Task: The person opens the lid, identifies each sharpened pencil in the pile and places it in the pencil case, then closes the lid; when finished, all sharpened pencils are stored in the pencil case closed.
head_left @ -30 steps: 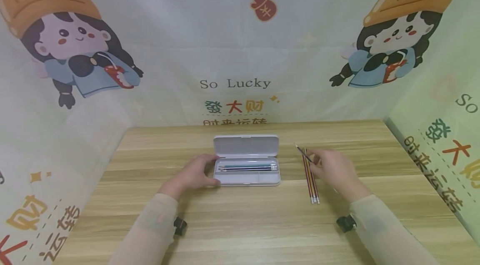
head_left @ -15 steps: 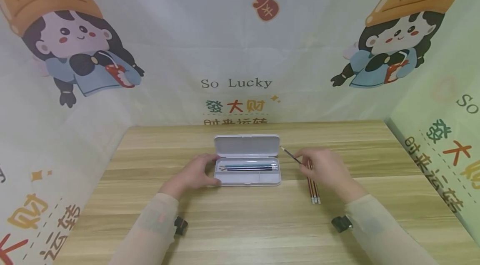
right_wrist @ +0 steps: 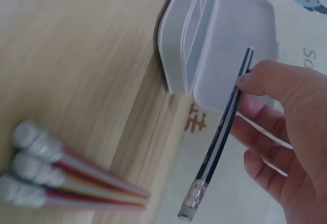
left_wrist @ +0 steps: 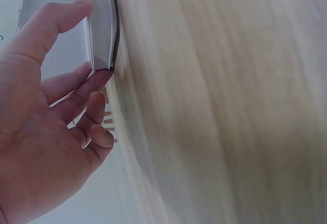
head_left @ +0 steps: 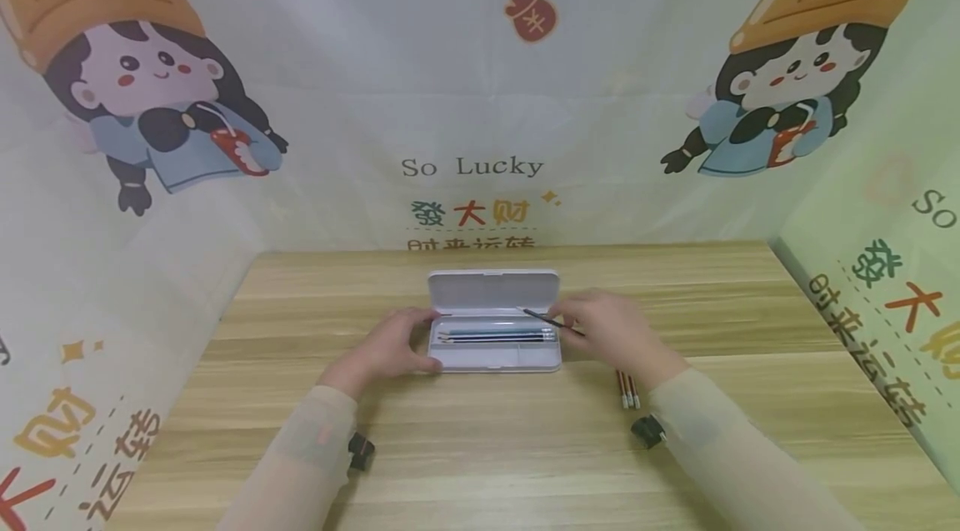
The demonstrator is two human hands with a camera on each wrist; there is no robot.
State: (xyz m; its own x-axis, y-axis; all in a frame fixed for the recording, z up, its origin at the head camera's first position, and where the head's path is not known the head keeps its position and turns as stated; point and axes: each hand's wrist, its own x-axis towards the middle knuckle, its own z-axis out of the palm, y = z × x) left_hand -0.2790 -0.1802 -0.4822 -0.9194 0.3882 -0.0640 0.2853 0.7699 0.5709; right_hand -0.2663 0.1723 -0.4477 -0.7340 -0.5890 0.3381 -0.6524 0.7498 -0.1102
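A white pencil case (head_left: 495, 358) lies with its lid (head_left: 493, 293) raised, and several pencils (head_left: 495, 337) rest in its rear compartment. My left hand (head_left: 386, 343) grips the case's left end, thumb at the front and fingers behind; the left wrist view shows the thumb (left_wrist: 66, 17) on its edge. Over the case's right end, my right hand (head_left: 611, 331) pinches a black-and-silver striped pencil (right_wrist: 225, 117) between thumb and fingers. Its sharpened tip points left, above the rear of the case, and its white eraser end is free below the fingers in the right wrist view.
Several red and yellow striped pencils (head_left: 628, 389) lie on the wooden table (head_left: 480, 448) right of the case, partly hidden by my right hand. A printed cloth (head_left: 480, 122) stands as a wall behind the table and along both sides.
My right hand has moved left from the loose pencils to the case's right end, carrying the black-and-silver pencil. The left hand and the case have stayed in place.
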